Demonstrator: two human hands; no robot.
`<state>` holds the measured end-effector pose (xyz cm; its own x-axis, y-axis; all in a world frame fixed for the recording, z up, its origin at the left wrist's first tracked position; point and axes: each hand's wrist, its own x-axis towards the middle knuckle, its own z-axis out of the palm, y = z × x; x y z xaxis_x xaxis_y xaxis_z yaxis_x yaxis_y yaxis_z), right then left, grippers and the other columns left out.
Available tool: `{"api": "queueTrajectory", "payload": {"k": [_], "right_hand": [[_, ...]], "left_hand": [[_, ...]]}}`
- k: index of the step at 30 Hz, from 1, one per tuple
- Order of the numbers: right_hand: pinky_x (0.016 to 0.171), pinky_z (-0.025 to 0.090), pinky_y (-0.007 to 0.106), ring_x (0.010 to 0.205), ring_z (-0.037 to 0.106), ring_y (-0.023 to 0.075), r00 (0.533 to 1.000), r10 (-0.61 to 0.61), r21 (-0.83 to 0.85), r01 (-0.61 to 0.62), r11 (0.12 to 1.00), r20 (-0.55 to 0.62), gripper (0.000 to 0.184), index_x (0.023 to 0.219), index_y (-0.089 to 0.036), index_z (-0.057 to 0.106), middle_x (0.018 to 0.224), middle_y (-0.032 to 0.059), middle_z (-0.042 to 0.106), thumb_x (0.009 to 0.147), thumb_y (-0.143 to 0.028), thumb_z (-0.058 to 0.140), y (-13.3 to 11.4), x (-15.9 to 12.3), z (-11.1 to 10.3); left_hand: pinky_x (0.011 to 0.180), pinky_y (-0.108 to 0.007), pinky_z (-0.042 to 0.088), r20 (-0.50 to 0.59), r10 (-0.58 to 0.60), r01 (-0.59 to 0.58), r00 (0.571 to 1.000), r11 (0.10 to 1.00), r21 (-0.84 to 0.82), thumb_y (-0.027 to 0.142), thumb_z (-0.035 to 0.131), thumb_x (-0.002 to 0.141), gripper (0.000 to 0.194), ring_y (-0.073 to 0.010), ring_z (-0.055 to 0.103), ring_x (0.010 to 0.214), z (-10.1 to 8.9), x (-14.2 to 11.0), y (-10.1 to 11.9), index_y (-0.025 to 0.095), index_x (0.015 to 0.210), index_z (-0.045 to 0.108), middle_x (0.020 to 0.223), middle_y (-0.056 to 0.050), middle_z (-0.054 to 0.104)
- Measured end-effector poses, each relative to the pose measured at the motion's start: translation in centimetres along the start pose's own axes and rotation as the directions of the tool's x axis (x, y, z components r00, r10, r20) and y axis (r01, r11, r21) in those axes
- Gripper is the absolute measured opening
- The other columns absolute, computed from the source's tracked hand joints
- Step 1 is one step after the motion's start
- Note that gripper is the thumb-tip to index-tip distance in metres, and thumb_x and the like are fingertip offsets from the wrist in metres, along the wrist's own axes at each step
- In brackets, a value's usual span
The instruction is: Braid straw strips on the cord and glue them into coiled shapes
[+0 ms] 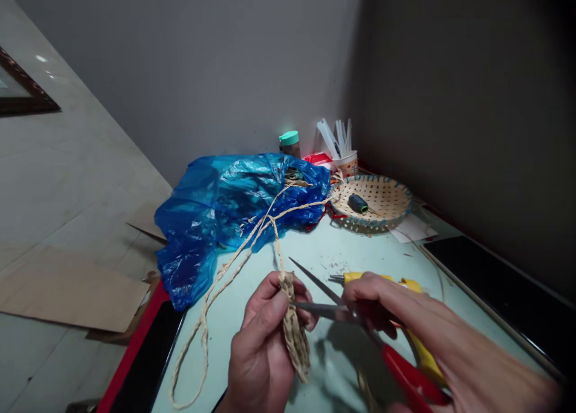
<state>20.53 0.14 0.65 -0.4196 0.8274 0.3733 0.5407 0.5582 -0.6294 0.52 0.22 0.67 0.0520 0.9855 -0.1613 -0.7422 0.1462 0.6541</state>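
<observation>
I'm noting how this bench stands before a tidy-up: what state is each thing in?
Scissors: blades open
Braided piece: gripped in the left hand
Right hand: closed on the scissors
Cord: looped, loose
Blue bag: crumpled, open
Basket: upright, spool inside
Spool: on its side
Bottle: capped
Cup: upright, holding strips
Yellow tool: partly hidden, can't tell

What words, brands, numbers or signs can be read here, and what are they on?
None can be read.
White cup: orange markings, too small to make out.
Dark thread spool: any print too small to read.
Red-handled scissors: no lettering shows.
</observation>
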Motion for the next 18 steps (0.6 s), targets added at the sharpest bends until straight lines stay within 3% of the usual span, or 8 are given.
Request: {"api": "queueTrajectory", "payload": {"k": [5, 10, 15, 18], "right_hand": [[0.082, 0.06, 0.034, 0.105, 0.065, 0.0309, 0.999, 0.006, 0.032, -0.007, 0.999, 0.038, 0.074, 0.136, -0.032, 0.042, 0.123, 0.0096, 0.062, 0.073, -0.043, 0.08, 0.5, -0.8, 1.0], [0.085, 0.059, 0.038, 0.109, 0.062, 0.0314, 0.997, 0.066, -0.028, -0.065, 0.998, 0.037, 0.069, 0.136, -0.029, 0.043, 0.127, 0.0115, 0.058, 0.078, -0.049, 0.075, 0.6, -1.2, 1.5], [0.074, 0.058, 0.03, 0.094, 0.064, 0.0219, 0.995, 0.041, 0.007, -0.041, 0.999, 0.096, 0.049, 0.118, -0.028, 0.049, 0.109, 0.0046, 0.061, 0.079, -0.037, 0.076, -1.0, 0.2, 1.1], [0.067, 0.056, 0.031, 0.081, 0.063, 0.0201, 0.993, 0.013, 0.005, -0.014, 1.0, 0.117, 0.032, 0.107, -0.024, 0.053, 0.097, 0.004, 0.062, 0.081, -0.027, 0.072, -1.3, 1.1, 0.7]], "left_hand": [[0.071, -0.028, 0.051, -0.055, -0.066, 0.065, 0.996, 0.997, -0.032, 0.023, 0.08, 0.068, 0.02, -0.0182, 0.064, 0.074, 0.4, -0.4, -0.5, 0.017, 0.087, 0.076, 0.078, -0.006, 0.07], [0.066, -0.023, 0.05, 0.02, -0.068, 0.068, 0.997, 0.998, -0.01, 0.024, 0.081, 0.069, 0.012, -0.0126, 0.06, 0.065, 0.7, -0.6, -0.7, 0.015, 0.076, 0.075, 0.075, -0.005, 0.069], [0.073, -0.029, 0.053, -0.001, -0.137, 0.137, 0.991, 0.99, -0.011, 0.02, 0.081, 0.068, 0.023, -0.017, 0.066, 0.073, -0.2, -0.5, -1.2, 0.019, 0.091, 0.077, 0.086, -0.006, 0.072], [0.072, -0.028, 0.052, 0.012, -0.135, 0.135, 0.991, 0.991, -0.021, 0.019, 0.081, 0.069, 0.021, -0.0169, 0.067, 0.07, -0.3, -0.6, -1.4, 0.019, 0.089, 0.076, 0.085, -0.007, 0.074]]}}
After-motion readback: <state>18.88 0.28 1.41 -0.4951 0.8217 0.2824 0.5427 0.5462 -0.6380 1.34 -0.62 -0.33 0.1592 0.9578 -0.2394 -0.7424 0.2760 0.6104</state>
